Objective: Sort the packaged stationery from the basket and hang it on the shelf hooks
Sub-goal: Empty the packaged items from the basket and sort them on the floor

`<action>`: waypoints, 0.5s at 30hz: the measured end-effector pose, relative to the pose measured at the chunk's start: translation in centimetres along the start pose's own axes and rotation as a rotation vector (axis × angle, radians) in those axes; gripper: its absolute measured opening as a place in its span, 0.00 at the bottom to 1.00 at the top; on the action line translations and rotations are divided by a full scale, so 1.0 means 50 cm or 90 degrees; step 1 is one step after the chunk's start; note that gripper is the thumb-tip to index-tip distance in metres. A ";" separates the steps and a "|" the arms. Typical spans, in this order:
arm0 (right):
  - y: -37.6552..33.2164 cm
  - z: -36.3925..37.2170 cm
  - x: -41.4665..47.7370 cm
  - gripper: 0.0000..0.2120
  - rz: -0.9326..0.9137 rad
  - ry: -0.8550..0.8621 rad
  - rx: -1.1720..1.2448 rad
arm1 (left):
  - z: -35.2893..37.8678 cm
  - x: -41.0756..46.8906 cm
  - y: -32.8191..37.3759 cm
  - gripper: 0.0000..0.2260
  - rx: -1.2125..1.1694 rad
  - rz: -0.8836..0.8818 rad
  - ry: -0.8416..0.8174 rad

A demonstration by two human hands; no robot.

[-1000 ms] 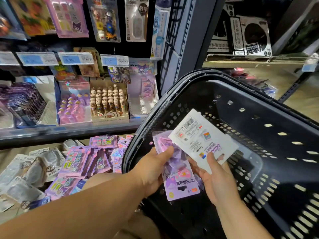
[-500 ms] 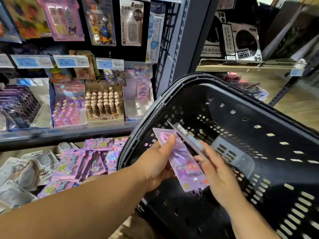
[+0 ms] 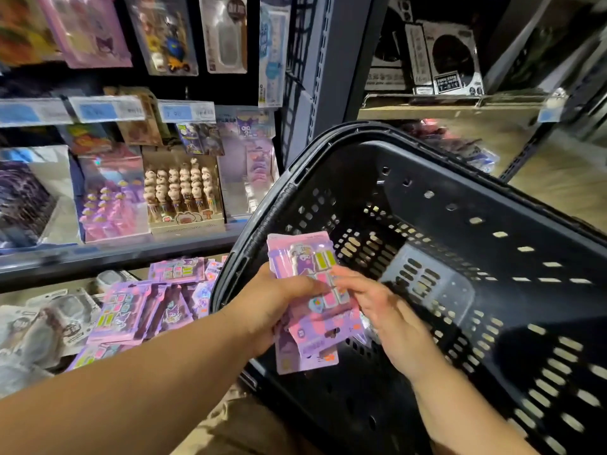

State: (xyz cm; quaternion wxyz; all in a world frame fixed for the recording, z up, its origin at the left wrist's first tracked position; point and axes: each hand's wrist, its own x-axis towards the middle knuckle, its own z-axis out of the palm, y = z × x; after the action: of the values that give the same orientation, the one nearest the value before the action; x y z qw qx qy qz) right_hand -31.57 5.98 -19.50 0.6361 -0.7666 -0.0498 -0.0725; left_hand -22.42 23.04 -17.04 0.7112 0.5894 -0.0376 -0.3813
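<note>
Now | left hand [image 3: 276, 303] fingers grasp purple packets [image 3: 308, 354] | right hand [image 3: 391, 320] fingers pinch top packet [image 3: 313, 262] | over black basket [image 3: 492, 205]

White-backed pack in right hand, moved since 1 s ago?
Yes: the pack flipped face-up and shifted left toward the basket rim, onto the left hand's stack.

On the rightmost blue price tag [image 3: 186, 112]: roughly "7.90", smeared. On the two price tags [image 3: 106, 110] to its left: too blurred to read. On the tall box [image 3: 418, 60] on the right-hand shelf [image 3: 427, 110]: faintly "16" near the bottom. On the black label [image 3: 448, 83] of the neighbouring box [image 3: 455, 44]: white characters, illegible. On the purple stationery packs [image 3: 305, 267]: print too small to make out.
</note>
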 end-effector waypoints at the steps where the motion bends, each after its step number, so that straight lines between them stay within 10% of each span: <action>1: 0.011 -0.005 0.000 0.32 0.056 0.026 0.082 | -0.006 0.003 -0.006 0.14 0.029 0.001 0.017; 6: 0.162 -0.094 0.007 0.10 0.361 0.260 -0.064 | -0.063 -0.001 -0.017 0.24 0.231 0.036 0.079; 15: 0.403 -0.129 0.018 0.34 0.683 0.090 -0.441 | -0.116 -0.030 0.026 0.30 0.248 0.126 0.083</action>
State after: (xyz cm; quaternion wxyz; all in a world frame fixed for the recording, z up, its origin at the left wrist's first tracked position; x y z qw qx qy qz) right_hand -27.57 -4.13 -37.70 0.3015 -0.8393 0.4089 0.1936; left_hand -19.92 28.63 -17.05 0.6187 0.7326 -0.1224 -0.2560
